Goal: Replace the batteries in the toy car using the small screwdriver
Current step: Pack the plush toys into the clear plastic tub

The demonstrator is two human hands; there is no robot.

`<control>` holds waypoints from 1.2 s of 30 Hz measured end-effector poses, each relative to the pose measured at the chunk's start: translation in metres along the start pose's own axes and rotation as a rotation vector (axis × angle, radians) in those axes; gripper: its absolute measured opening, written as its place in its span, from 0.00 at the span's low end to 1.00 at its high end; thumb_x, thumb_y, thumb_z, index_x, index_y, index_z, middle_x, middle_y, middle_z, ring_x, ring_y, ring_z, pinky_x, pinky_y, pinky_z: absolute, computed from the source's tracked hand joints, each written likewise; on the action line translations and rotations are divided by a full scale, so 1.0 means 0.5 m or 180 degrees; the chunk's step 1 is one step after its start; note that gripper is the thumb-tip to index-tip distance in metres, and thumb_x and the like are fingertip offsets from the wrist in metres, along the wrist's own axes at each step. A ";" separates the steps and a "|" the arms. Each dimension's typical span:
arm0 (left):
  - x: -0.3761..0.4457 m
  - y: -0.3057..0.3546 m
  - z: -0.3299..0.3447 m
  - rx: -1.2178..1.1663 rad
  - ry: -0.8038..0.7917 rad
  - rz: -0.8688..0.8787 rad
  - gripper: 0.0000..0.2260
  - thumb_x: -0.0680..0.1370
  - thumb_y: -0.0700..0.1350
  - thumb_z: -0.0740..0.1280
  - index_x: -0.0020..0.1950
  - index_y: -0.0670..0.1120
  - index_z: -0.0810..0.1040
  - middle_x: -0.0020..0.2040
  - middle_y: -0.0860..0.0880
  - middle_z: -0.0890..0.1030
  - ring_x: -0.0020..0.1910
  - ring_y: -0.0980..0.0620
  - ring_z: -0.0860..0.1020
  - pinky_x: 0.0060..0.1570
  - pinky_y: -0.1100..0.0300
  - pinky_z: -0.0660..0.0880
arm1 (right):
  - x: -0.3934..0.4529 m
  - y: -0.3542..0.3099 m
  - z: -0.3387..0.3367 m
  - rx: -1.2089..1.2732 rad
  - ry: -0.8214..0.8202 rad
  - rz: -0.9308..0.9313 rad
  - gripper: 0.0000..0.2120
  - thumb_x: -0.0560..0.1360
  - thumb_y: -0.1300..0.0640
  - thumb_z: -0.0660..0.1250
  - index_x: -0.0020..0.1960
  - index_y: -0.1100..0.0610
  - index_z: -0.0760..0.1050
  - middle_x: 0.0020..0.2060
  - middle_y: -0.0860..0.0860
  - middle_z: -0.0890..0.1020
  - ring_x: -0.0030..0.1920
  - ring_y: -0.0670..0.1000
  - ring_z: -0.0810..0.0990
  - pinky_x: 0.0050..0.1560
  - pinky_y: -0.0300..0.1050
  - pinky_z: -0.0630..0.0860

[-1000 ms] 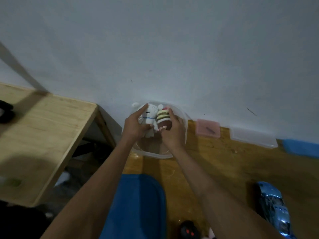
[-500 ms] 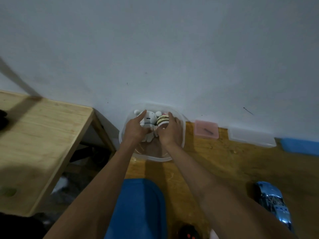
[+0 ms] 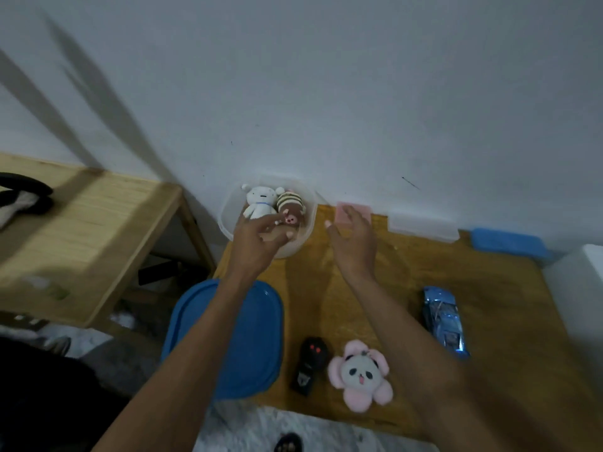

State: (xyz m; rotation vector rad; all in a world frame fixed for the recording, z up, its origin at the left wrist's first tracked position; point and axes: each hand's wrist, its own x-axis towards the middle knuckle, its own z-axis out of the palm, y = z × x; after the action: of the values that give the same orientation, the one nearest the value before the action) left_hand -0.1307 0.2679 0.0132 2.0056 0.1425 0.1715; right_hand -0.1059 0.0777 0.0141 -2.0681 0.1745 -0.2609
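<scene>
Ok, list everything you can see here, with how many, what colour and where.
toy car: 1, shiny blue, right on wooden floor
remote control: 1, black, floor beside panda plush
panda plush: 1, pink and white, near floor
lid: 1, blue, under left forearm
clear bowl: 1, against wall
white plush: 1, in bowl
striped brown plush: 1, in bowl
pink box: 1, by wall
clear box: 1, by wall
blue box: 1, by wall
wooden table: 1, left
hands: left hand over bowl, right hand near pink box, both open

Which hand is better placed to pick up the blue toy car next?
The right hand. It is open, holds nothing, and is on the same side as the blue toy car. The left hand is over the clear bowl.
</scene>
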 end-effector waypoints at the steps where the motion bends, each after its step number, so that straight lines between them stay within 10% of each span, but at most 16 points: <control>1: -0.037 0.006 0.011 -0.0002 0.0000 -0.0006 0.18 0.73 0.51 0.77 0.62 0.52 0.83 0.59 0.50 0.82 0.57 0.54 0.79 0.54 0.54 0.79 | -0.026 0.014 -0.023 0.0001 -0.0034 0.0027 0.23 0.77 0.49 0.71 0.71 0.51 0.74 0.67 0.48 0.78 0.67 0.49 0.75 0.65 0.50 0.75; 12: -0.375 -0.047 0.165 0.0917 -0.0590 -0.0797 0.30 0.73 0.52 0.77 0.74 0.51 0.73 0.63 0.42 0.77 0.61 0.41 0.77 0.54 0.52 0.76 | -0.310 0.196 -0.186 -0.0825 -0.1378 0.0981 0.36 0.71 0.39 0.75 0.74 0.53 0.71 0.71 0.54 0.75 0.69 0.56 0.74 0.65 0.48 0.73; 19: -0.399 -0.074 0.209 0.1438 -0.0686 -0.0911 0.33 0.72 0.46 0.78 0.76 0.53 0.71 0.65 0.42 0.75 0.61 0.43 0.76 0.62 0.52 0.75 | -0.347 0.243 -0.180 -0.1063 -0.1366 0.0971 0.31 0.66 0.42 0.79 0.67 0.50 0.77 0.62 0.51 0.81 0.60 0.54 0.79 0.53 0.44 0.75; 30: -0.391 -0.067 0.178 0.0093 -0.0133 -0.0872 0.27 0.69 0.43 0.81 0.67 0.49 0.81 0.55 0.50 0.82 0.56 0.48 0.80 0.52 0.56 0.77 | -0.336 0.226 -0.172 0.0010 -0.0941 0.1176 0.31 0.66 0.55 0.82 0.67 0.58 0.76 0.60 0.55 0.81 0.58 0.53 0.79 0.52 0.45 0.76; 36: -0.292 -0.043 0.123 0.0004 0.0324 -0.0479 0.30 0.70 0.49 0.80 0.71 0.56 0.76 0.56 0.49 0.79 0.54 0.49 0.78 0.52 0.46 0.80 | -0.258 0.125 -0.164 0.0539 -0.0748 0.0838 0.19 0.71 0.55 0.78 0.58 0.47 0.76 0.50 0.46 0.79 0.45 0.39 0.77 0.34 0.27 0.71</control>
State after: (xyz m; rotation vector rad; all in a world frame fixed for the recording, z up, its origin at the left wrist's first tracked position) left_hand -0.2633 0.1965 -0.0408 1.9789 0.3573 0.1772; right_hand -0.2524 0.0078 -0.0160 -1.8656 0.2683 0.1249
